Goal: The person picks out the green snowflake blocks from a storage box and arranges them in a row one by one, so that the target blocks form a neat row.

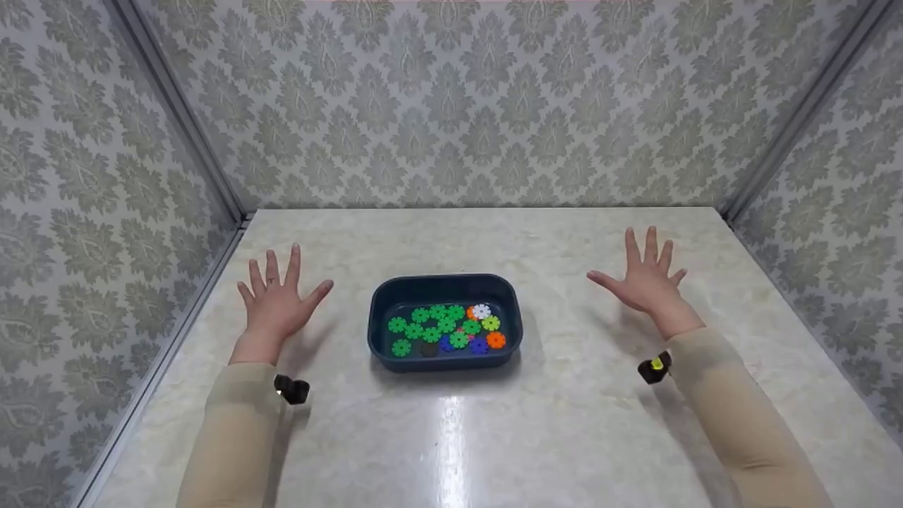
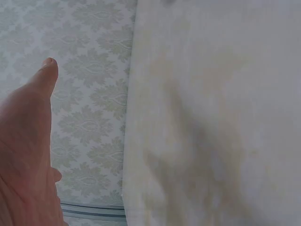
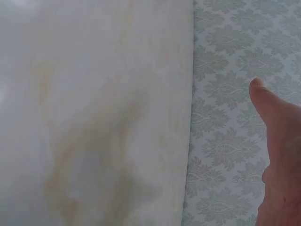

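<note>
A dark blue rectangular bin stands mid-table, between the two hands and apart from both. On its floor lie several flat, notched snowflake discs: a green disc among many like it, an orange disc, a white disc, a yellow-green disc, a blue disc and a dark disc. To the bin's left, my left hand is held with fingers spread, holding nothing. On the other side my right hand is likewise spread, with nothing in it. Both cast shadows on the tabletop.
The pale marbled table has patterned wall panels behind it and at both sides. Grey metal rails run along the panel corners. A small black camera is worn on the left wrist, another black camera on the right.
</note>
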`<act>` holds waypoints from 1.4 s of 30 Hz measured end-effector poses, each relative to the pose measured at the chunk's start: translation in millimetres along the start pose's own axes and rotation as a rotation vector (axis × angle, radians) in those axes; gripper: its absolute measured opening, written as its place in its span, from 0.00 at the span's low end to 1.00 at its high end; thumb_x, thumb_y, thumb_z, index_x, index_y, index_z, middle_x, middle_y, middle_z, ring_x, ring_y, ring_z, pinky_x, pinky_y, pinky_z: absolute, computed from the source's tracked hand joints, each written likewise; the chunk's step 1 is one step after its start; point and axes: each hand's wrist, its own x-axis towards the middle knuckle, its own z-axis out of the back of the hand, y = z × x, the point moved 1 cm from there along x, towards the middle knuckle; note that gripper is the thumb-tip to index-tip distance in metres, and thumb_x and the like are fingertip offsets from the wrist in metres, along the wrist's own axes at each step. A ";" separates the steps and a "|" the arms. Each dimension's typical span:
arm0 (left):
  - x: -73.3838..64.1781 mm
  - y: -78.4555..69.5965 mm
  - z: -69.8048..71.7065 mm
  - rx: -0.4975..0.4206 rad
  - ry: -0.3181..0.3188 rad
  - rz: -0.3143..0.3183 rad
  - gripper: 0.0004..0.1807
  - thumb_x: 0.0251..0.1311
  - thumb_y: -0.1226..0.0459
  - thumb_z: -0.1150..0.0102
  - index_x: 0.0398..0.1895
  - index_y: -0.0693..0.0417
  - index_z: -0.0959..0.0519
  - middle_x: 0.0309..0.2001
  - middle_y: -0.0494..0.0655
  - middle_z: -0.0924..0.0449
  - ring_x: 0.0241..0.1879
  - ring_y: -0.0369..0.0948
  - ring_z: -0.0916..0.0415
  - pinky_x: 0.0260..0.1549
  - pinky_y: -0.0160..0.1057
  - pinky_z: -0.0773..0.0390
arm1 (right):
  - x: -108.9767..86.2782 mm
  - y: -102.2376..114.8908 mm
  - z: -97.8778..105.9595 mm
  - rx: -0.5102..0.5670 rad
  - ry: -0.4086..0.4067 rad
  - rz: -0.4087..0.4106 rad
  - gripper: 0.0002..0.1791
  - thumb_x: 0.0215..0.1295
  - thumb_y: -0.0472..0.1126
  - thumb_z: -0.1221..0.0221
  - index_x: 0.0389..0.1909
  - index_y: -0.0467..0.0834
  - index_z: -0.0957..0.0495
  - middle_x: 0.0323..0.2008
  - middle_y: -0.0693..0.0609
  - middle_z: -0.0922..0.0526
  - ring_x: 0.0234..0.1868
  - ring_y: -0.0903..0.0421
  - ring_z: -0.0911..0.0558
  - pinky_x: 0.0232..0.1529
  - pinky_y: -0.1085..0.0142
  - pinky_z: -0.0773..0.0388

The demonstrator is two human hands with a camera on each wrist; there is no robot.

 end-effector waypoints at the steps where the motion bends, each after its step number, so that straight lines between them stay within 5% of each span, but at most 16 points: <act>1: -0.4 -1.7 -0.3 -0.023 -0.002 0.000 0.57 0.67 0.24 0.64 0.84 0.43 0.72 0.81 0.67 0.81 0.77 0.68 0.90 0.68 0.78 0.78 | 0.2 2.7 -0.3 0.013 0.000 0.001 0.69 0.59 0.86 0.55 0.82 0.50 0.80 0.78 0.40 0.91 0.76 0.29 0.85 0.62 0.16 0.73; 9: -3.9 -16.9 -3.0 -0.208 0.026 0.032 0.56 0.67 0.25 0.67 0.82 0.40 0.80 0.81 0.65 0.84 0.78 0.69 0.87 0.73 0.75 0.66 | -0.7 20.5 -6.1 0.120 0.008 0.001 0.68 0.59 0.86 0.54 0.82 0.52 0.80 0.78 0.42 0.90 0.78 0.31 0.84 0.65 0.19 0.73; 17: -12.9 -34.7 -6.1 -0.564 0.042 0.004 0.49 0.75 0.33 0.66 0.81 0.37 0.81 0.83 0.55 0.80 0.82 0.62 0.71 0.77 0.68 0.59 | -6.6 39.6 -12.3 0.279 -0.025 0.063 0.62 0.66 0.80 0.53 0.84 0.50 0.71 0.82 0.40 0.79 0.81 0.31 0.75 0.71 0.23 0.68; 25: -17.0 -49.6 -14.1 -0.989 0.146 0.079 0.46 0.72 0.33 0.61 0.83 0.30 0.70 0.84 0.59 0.58 0.80 0.60 0.48 0.64 0.62 0.26 | -12.6 74.3 -16.1 0.624 -0.119 0.209 0.42 0.77 0.60 0.47 0.82 0.45 0.48 0.83 0.43 0.53 0.83 0.39 0.51 0.79 0.37 0.52; 32: -17.1 -51.9 -30.1 -1.135 0.163 0.144 0.49 0.71 0.37 0.50 0.85 0.38 0.61 0.79 0.60 0.42 0.73 0.58 0.33 0.52 0.50 0.15 | -17.9 108.4 -30.0 0.942 -0.112 0.309 0.31 0.76 0.44 0.40 0.75 0.39 0.34 0.75 0.40 0.33 0.75 0.41 0.32 0.74 0.44 0.35; 42: -17.1 -48.7 -44.7 -1.154 0.280 0.161 0.41 0.73 0.48 0.43 0.83 0.48 0.46 0.74 0.61 0.33 0.64 0.49 0.21 0.50 0.45 0.14 | -26.6 153.0 -52.7 1.189 0.098 0.295 0.26 0.75 0.37 0.42 0.71 0.37 0.30 0.68 0.40 0.24 0.68 0.45 0.23 0.70 0.42 0.29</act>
